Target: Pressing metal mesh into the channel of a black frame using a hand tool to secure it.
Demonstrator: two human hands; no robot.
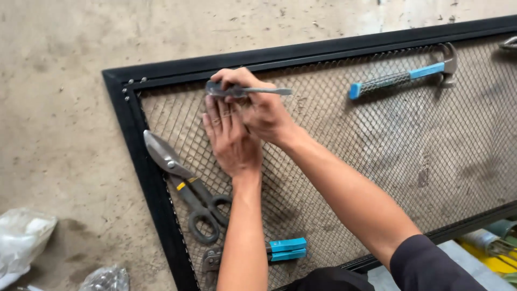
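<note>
Expanded grey metal mesh [377, 140] lies inside a black steel frame [132, 124] flat on the concrete floor; it is best kept pinned down close to the flat grey metal tool [253, 90] so the strands cannot lift. Left hand [231, 140] is laid flat, fingers spread, on the mesh near the frame's top corner. Right hand [258, 108] is crossed over it, wrist bent, fingers closed around the tool just below the top rail.

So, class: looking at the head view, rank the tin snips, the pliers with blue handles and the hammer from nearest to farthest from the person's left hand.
1. Tin snips: just left of the left hand, on the mesh by the frame's left edge.
2. Pliers: below the hand, beside the forearm, near the bottom edge.
3. Hammer: far right, near the frame's top edge.
</note>
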